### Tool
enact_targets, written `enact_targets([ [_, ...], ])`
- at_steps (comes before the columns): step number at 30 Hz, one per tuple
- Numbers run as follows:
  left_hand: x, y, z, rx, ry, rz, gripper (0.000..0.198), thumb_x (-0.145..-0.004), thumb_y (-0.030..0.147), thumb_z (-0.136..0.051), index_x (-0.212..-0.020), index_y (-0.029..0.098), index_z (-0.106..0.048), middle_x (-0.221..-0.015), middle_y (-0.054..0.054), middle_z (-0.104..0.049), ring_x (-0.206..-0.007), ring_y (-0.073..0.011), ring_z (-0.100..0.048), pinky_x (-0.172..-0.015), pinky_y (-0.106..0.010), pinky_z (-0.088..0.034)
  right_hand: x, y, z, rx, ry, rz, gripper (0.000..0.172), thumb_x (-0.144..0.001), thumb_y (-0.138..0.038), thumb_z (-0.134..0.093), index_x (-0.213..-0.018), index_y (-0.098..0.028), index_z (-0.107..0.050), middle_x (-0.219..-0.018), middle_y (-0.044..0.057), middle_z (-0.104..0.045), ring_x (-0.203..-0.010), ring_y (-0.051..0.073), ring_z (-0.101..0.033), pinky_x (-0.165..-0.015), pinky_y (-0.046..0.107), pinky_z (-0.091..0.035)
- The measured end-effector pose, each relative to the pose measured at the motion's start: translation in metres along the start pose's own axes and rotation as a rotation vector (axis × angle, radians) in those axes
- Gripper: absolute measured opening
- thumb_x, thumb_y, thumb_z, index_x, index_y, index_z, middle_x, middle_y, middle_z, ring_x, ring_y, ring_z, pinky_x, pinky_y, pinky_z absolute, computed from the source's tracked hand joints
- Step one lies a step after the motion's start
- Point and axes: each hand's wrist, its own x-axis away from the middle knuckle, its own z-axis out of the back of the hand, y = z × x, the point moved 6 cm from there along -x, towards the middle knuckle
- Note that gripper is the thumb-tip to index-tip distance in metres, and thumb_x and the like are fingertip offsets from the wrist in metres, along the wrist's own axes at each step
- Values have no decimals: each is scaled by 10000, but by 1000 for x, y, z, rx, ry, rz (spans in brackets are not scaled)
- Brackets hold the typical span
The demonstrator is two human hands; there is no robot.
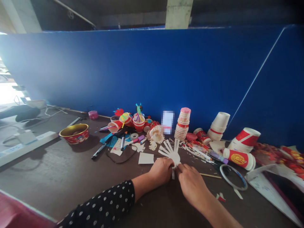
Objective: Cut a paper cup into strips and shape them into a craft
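A flattened white paper cup (171, 151), cut into strips that fan outward, lies on the dark table (71, 171). My left hand (162, 169) is closed on the near edge of this cut cup, fingers curled over it. My right hand (190, 182) pinches one of its near strips from the right side. Both hands meet at the cup's front edge. A small white paper square (146, 158) lies just left of my left hand.
A stack of paper cups (183, 123) stands behind the work. More red and white cups (239, 157) lie at the right. Markers (123, 142), tape rolls, decorated cups (139, 123) and scraps crowd the middle. A red bowl (74, 133) sits left. A blue partition (152, 72) backs the table.
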Motion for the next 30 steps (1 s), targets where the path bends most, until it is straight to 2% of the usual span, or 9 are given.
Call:
enact_targets([
  [6, -1, -1, -1, 0, 14, -26, 145, -748, 146, -490, -749, 147, -636, -769, -56, -635, -764, -178, -569, -705, -247, -432, -2, 0, -3, 7, -11, 4, 320, -836, -65, -363, -918, -161, -658, -951, 83, -627, -898, 207, -530, -729, 297, -322],
  [11, -4, -2, -4, 14, -10, -35, 183, -733, 121, -498, -753, 171, -672, -777, -37, -641, -786, -168, -564, -727, -239, -427, -3, 0, -4, -10, -21, -2, 322, -837, -73, -362, -938, -149, -659, -971, 93, -620, -904, 220, -523, -739, 310, -328],
  [16, -6, -2, -3, -17, -30, -6, 177, -744, 140, -499, -739, 175, -672, -793, -33, -637, -792, -167, -561, -729, -240, -431, 1, 4, -3, -53, -41, -30, 364, -848, -73, -317, -975, -159, -647, -1019, 98, -607, -938, 228, -509, -771, 317, -338],
  [22, -5, 2, -1, -19, -41, -32, 151, -757, 153, -511, -719, 168, -656, -800, -34, -632, -788, -163, -559, -721, -229, -428, 4, 15, -3, -138, 12, -89, 415, -821, -48, -317, -1105, -170, -593, -1011, 88, -626, -932, 188, -530, -804, 273, -349],
  [30, -5, 2, -2, -51, -38, -23, 163, -769, 160, -508, -681, 164, -645, -790, -33, -627, -784, -162, -559, -712, -227, -424, 5, 3, 5, -68, -52, -48, 372, -837, -75, -330, -1001, -182, -647, -995, 94, -639, -894, 200, -558, -738, 291, -365],
])
